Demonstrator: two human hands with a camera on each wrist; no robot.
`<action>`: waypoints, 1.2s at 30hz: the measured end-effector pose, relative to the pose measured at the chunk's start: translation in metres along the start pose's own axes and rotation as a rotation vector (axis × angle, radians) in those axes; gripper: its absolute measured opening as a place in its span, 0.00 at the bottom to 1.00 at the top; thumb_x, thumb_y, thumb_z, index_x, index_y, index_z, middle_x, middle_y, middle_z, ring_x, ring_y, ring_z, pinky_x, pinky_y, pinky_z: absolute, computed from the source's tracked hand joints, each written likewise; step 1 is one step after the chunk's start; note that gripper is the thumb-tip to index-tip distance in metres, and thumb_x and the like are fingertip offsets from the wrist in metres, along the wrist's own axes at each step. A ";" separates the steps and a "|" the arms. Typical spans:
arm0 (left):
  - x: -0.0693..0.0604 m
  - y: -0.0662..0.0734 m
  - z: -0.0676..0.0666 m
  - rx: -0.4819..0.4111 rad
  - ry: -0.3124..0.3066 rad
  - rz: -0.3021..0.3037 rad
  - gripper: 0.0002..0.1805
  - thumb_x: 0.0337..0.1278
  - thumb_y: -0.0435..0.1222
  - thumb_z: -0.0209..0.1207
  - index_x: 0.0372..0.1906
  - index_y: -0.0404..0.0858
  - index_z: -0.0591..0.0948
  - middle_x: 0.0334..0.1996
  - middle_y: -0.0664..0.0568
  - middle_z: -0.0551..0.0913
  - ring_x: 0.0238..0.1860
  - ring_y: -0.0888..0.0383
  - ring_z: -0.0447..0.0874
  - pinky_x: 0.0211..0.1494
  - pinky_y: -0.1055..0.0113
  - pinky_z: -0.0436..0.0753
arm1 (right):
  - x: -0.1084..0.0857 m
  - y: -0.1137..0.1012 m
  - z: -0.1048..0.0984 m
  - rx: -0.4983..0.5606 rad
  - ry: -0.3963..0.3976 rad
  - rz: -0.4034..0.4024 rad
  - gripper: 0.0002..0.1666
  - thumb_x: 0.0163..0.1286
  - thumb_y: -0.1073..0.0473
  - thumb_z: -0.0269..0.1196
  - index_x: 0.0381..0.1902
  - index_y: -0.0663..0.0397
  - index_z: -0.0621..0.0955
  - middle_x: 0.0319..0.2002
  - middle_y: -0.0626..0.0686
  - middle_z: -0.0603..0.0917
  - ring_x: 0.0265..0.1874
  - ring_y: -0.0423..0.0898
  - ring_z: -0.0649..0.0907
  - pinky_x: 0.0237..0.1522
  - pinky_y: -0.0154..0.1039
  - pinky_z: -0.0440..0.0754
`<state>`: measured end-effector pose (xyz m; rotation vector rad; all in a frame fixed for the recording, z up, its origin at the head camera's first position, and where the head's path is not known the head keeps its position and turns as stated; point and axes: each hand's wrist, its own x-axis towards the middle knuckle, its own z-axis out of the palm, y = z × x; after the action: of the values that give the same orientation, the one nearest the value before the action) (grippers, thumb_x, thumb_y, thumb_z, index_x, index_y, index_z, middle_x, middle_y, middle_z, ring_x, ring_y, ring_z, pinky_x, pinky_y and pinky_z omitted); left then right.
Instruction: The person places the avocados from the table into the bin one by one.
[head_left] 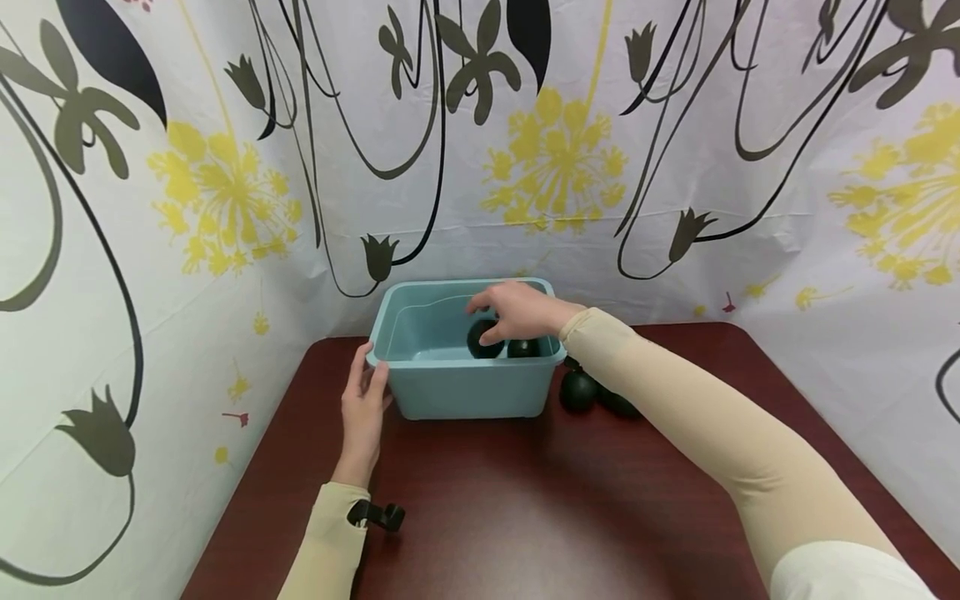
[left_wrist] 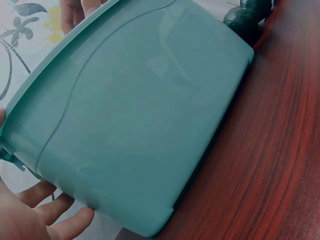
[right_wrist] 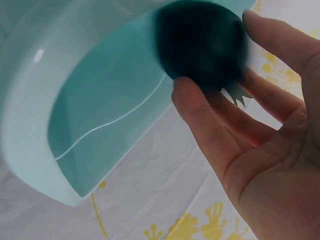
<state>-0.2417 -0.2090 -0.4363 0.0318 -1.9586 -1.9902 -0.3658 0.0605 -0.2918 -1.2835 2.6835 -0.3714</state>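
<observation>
A teal plastic bin (head_left: pixel 465 390) stands at the table's far side. My left hand (head_left: pixel 363 417) holds its front left corner, one digit at the rim and others along the outside; the left wrist view shows these fingers (left_wrist: pixel 72 225) against the wall. Over the bin's right half, my right hand (head_left: pixel 525 310) holds a dark green round object (head_left: pixel 485 338) between thumb and fingers. In the right wrist view this object (right_wrist: pixel 202 47) is blurred, just off the palm. Another dark green object (head_left: pixel 523 347) lies inside the bin, at the right.
Several dark green round objects (head_left: pixel 578 391) lie on the dark red table (head_left: pixel 480 517) just right of the bin, partly hidden by my right forearm. A patterned cloth (head_left: pixel 465 200) hangs behind the bin and at both sides. A black band sits on my left wrist.
</observation>
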 end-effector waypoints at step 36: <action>0.012 -0.030 -0.002 0.016 0.032 0.013 0.30 0.67 0.58 0.58 0.72 0.68 0.66 0.68 0.46 0.70 0.63 0.49 0.73 0.61 0.38 0.73 | -0.072 -0.014 -0.014 -0.023 0.218 -0.049 0.23 0.69 0.46 0.68 0.61 0.35 0.80 0.59 0.42 0.78 0.47 0.39 0.80 0.49 0.45 0.78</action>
<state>-0.2593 -0.2148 -0.4626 0.0538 -1.9502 -1.9537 -0.3136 0.1111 -0.2727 -1.3918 2.8450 -0.5160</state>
